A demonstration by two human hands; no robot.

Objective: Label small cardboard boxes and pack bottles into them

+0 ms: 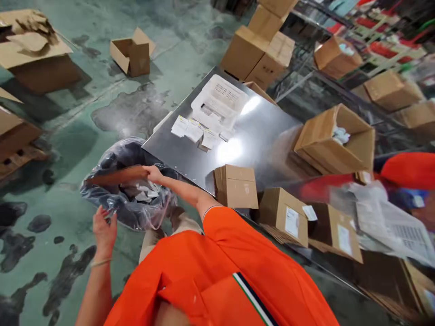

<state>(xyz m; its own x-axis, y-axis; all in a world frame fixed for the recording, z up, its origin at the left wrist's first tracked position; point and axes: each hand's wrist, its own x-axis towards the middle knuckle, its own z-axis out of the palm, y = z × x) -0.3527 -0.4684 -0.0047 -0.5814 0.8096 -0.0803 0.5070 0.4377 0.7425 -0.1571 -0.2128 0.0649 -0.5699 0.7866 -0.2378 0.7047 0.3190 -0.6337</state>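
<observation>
My right hand (154, 174) grips one end of a flat brown cardboard piece (117, 176), which extends leftward over a bin lined with a clear plastic bag (136, 216). White paper scraps (146, 192) lie inside the bag. At the bag's near left rim, my left hand (104, 229) has its fingers apart and holds nothing that I can see; whether a fingertip touches the plastic I cannot tell. Beyond my right arm is a shiny metal table (183, 160). On it are small white labelled packets (194, 131) and a white perforated plastic tray (217, 102).
Folded cartons (241, 185) stand along the table's near edge, with more labelled cartons (291, 222) to their right. An open carton (340, 140) sits at the table's right end. Stacked boxes (244, 52) rise behind the table. One open box (131, 56) rests on the wet-patched floor.
</observation>
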